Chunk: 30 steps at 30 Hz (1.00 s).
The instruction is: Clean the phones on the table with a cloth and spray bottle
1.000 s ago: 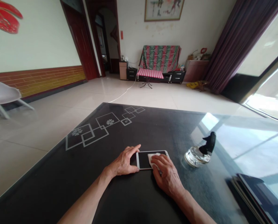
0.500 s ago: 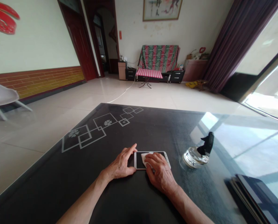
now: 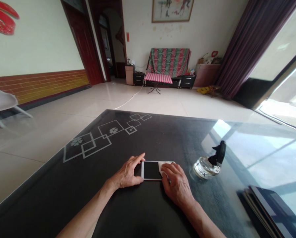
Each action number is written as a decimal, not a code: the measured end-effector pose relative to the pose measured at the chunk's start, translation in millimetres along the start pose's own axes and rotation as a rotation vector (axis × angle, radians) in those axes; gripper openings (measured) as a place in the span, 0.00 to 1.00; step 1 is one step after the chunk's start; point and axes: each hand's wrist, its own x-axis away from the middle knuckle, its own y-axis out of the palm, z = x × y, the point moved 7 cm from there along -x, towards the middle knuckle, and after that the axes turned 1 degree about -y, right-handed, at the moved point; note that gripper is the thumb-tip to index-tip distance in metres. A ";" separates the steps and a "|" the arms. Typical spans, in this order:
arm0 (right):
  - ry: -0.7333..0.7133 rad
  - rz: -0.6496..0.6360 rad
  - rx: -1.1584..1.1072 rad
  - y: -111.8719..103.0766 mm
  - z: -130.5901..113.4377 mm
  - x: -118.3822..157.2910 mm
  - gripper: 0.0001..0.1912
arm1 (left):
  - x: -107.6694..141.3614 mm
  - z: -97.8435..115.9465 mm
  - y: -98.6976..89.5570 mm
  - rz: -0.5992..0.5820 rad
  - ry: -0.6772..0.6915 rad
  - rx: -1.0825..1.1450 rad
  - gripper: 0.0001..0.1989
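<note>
A white-framed smartphone (image 3: 152, 170) lies flat, dark screen up, on the black table (image 3: 128, 211). My left hand (image 3: 129, 172) grips its left end, with the thumb at the near corner and the fingers at the far one. Under the fingers of my right hand (image 3: 175, 181) is a white tissue (image 3: 160, 167), pressed on the right part of the screen. My right hand covers most of the tissue and the phone's right end. To the right stands a clear spray bottle (image 3: 206, 168) with a black trigger head.
A stack of dark flat items (image 3: 269, 211) lies at the table's near right. Beyond the table are a small checked folding table (image 3: 158, 78), a cloth-draped object (image 3: 169, 62) and a white chair (image 3: 1, 100) at the left.
My right hand has slid the tissue rightward across the screen, uncovering its middle. My left hand stays at the phone's left end. The view has shifted slightly.
</note>
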 end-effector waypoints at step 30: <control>0.001 0.101 0.000 -20.5 14.1 16.6 0.09 | -0.6 3.6 -3.1 -0.068 -0.029 0.026 0.45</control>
